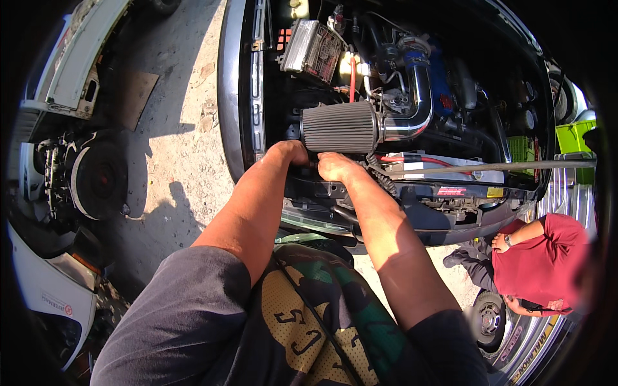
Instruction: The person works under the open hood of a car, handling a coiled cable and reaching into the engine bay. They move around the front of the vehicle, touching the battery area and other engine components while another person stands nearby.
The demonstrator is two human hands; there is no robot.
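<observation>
Both my arms reach into a car's open engine bay. A dark pleated cone air filter (339, 127) sits there, joined at its right end to a shiny chrome intake pipe (420, 103). My left hand (290, 152) is at the filter's lower left corner, its fingers down out of sight behind the filter and bodywork. Just below the filter's near edge is my right hand (334, 166), with its fingers also dipping out of view. Whatever either hand touches down there is hidden. A black corrugated hose (382, 175) runs close beside my right wrist.
A car battery (313, 50) with a red cable stands beyond the filter. A long thin rod (496, 167) crosses the bay at the right. Another person in a red shirt (547, 260) is at the lower right, near a wheel (488, 320). Vehicle parts (96, 174) lie at the left.
</observation>
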